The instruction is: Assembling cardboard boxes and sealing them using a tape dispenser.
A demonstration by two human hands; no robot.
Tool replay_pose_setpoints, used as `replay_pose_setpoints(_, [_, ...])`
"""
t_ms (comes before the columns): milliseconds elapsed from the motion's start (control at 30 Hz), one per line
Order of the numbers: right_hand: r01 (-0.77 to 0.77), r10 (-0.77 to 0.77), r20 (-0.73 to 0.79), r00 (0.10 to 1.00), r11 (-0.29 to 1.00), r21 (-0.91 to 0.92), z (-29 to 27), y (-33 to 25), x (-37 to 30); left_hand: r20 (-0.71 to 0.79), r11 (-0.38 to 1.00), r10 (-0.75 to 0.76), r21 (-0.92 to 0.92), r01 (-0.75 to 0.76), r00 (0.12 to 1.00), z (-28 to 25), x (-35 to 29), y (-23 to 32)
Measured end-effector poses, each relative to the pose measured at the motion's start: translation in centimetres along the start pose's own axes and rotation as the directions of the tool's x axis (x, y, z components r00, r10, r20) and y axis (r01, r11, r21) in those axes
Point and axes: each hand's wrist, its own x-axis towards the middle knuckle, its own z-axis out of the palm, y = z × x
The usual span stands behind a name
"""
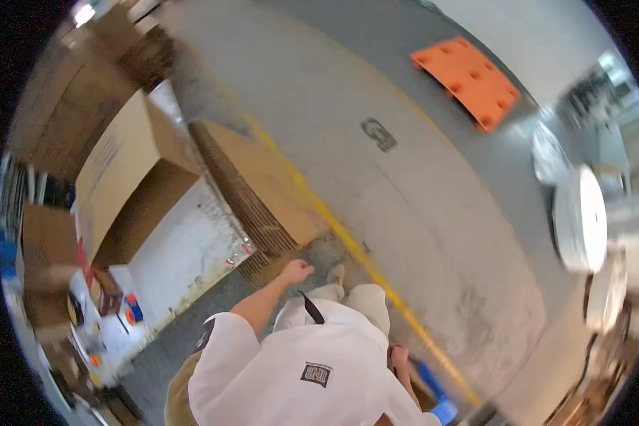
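Note:
My left hand (296,272) hangs in front of my body, its fingers curled in and nothing visible in them. Nearest to it is a stack of flattened cardboard boxes (263,188) leaning against the end of a white worktable (184,234). At my right side, my right hand (399,355) is low by my hip, partly covered by my white shirt. Its fingers are too small and blurred to read. Beside the right forearm shows a bright blue thing (437,394) whose kind I cannot make out.
A large open cardboard box (131,170) stands on the table, with a small brown box (106,291) and a blue-and-orange item (133,310) nearby. A yellow floor line (319,206) runs past my feet. An orange pallet (467,79) and large white rolls (581,219) are to the right.

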Motion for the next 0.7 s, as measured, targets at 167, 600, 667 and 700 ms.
replay_pose_setpoints(167, [-0.585,0.6,0.119,0.791,0.799,-0.14,-10.2,-6.2,15.1,-0.102,0.953,-0.216,-0.24,0.187,0.971,6.3,-1.2,-0.3])
replay_pose_setpoints(600, [-0.209,0.303,0.459,0.835,0.947,-0.243,-15.2,-21.5,59.8,-0.299,0.624,-0.684,-0.712,0.322,0.666,9.2,-1.9,7.7])
replay_pose_setpoints(667, [-0.18,0.254,0.434,0.864,0.962,-0.204,-14.2,-23.7,63.0,-0.299,0.589,-0.693,-0.759,0.277,0.656,9.4,-2.7,8.9])
replay_pose_setpoints(700, [-0.151,0.235,0.463,0.855,0.966,-0.212,-13.4,-24.8,64.1,-0.248,0.55,-0.715,-0.776,0.309,0.653,10.1,-3.5,9.3])
